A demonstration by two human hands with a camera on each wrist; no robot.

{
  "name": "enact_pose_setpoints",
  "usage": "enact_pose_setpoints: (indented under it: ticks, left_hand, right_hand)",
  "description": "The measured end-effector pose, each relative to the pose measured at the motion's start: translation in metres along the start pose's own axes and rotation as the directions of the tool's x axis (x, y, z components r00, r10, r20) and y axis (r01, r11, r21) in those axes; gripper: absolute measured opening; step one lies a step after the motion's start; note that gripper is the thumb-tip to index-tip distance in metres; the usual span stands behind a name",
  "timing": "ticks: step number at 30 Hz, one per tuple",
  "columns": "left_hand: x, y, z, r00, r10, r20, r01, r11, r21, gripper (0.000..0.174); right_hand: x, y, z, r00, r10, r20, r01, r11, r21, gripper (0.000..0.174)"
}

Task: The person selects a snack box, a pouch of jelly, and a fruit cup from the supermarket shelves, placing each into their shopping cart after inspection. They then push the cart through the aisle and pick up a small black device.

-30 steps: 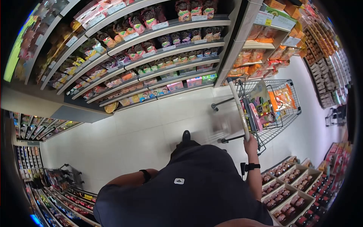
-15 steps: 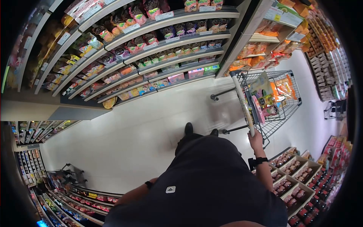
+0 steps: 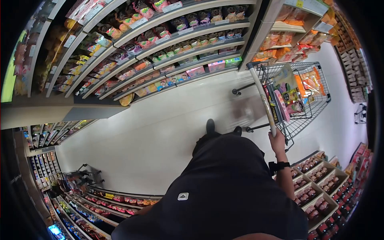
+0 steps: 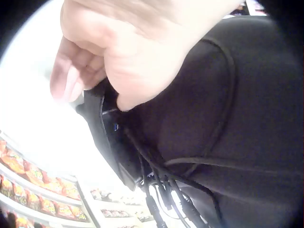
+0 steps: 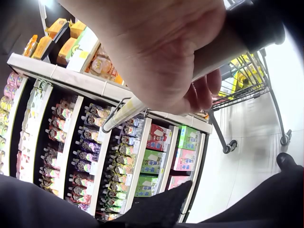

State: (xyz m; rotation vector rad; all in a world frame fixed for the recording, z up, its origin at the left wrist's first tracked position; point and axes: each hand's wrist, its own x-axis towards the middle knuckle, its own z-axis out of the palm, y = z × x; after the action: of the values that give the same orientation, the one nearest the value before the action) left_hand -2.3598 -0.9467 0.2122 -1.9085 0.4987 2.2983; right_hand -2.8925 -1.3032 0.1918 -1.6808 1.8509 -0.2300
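In the head view my right hand (image 3: 277, 141) grips the near end of the pale handle (image 3: 263, 96) of a wire shopping cart. The right wrist view shows its fingers curled round that handle (image 5: 124, 114). An orange snack bag (image 3: 312, 83), a pale green bag (image 3: 285, 78) and a narrow pink box (image 3: 282, 105) lie in the cart. My left hand is hidden by the body in the head view. In the left wrist view the left hand (image 4: 133, 52) hangs loosely curled beside a black pouch (image 4: 111, 137) with cables, its thumb overlapping the pouch's edge.
Shelves of snack pouches (image 3: 200, 42) line the far side of the aisle. Compartmented bins of jars (image 3: 320, 174) stand close at the right. Another cart (image 3: 85, 176) is at the lower left, near more shelving. Pale tile floor (image 3: 160, 132) runs between them.
The left forearm has swung back out of sight behind the body. My feet have shifted in step, while the right hand keeps its grip on the cart handle.
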Motion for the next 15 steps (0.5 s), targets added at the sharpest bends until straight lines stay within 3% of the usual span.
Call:
enact_pose_setpoints:
  ticks: [3, 15]
  left_hand:
    - [-0.011, 0.010, 0.004, 0.999, 0.030, -0.025, -0.030, 0.999, 0.013, 0.036]
    - [-0.045, 0.047, 0.017, 0.990, 0.132, -0.048, -0.127, 0.987, 0.104, 0.036]
  right_hand:
    - [0.000, 0.004, 0.004, 0.996, -0.071, -0.059, 0.072, 0.997, 0.011, 0.020]
    - [0.002, -0.001, -0.002, 1.000, -0.003, 0.016, 0.003, 0.999, 0.033, 0.026]
